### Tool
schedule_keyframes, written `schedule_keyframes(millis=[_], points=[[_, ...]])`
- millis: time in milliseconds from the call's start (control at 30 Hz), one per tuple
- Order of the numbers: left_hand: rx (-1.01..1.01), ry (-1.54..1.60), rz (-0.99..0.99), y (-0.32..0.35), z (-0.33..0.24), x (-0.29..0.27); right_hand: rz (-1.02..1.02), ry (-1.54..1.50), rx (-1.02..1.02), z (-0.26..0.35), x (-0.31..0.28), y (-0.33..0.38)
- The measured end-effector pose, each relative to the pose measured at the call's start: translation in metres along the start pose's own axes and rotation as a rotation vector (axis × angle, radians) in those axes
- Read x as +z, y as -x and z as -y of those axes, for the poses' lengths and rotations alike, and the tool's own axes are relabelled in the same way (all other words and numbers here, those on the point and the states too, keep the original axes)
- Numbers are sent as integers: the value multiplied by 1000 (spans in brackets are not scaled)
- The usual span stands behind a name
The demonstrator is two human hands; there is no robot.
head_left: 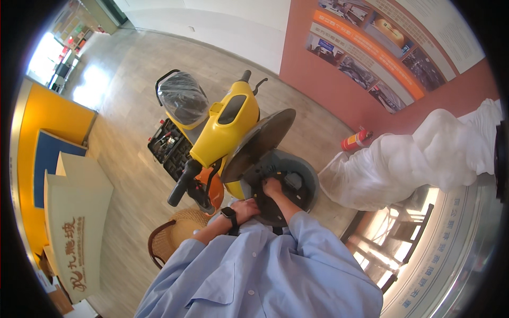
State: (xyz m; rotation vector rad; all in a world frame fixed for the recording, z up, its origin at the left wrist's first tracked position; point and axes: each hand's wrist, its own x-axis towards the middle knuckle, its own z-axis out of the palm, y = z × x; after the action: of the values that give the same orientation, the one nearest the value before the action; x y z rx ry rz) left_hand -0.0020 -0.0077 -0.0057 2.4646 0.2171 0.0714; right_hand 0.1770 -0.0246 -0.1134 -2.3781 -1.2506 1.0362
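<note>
A dark grey round storage bin [307, 177] on the front of a yellow scooter [225, 124] is in front of me. Its dark lid [268, 140] is tipped up toward the handlebars. My right hand [272, 187] reaches into the bin, its fingers curled down near the inner wall beside the lid's hinge side; whatever they grip is hidden. My left hand [246, 210], with a black watch on the wrist, rests at the bin's left near edge. Its fingertips are out of sight there. Small pale spots show on the bin's dark floor.
An open black tool case [168, 143] lies on the floor beyond the left handlebar grip [183, 183]. An orange helmet-like thing [213, 186] and a woven chair [180, 236] are at the left. White-wrapped bulk [408, 153] and a fire extinguisher [356, 140] stand at the right.
</note>
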Motion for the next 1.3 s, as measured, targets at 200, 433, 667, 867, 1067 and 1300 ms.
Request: schedule_keyframes(millis=[200,433,667,867,1067,1300], points=[[-26,-6,31,5,-1,-1,-57,142,-1,24,-25,23],[-29,-14,47,5,-3,-5,-46,-62,53,14,-10,13],[4,-12,50,0,0,-6,68,-144,155,-6,1,-5],[-9,-6,18,3,-1,-3,-41,-131,48,14,-11,14],[3,-19,65,2,1,-4,-10,-207,164,3,1,8],[2,-27,73,2,0,-5,-12,-250,170,-9,16,-1]])
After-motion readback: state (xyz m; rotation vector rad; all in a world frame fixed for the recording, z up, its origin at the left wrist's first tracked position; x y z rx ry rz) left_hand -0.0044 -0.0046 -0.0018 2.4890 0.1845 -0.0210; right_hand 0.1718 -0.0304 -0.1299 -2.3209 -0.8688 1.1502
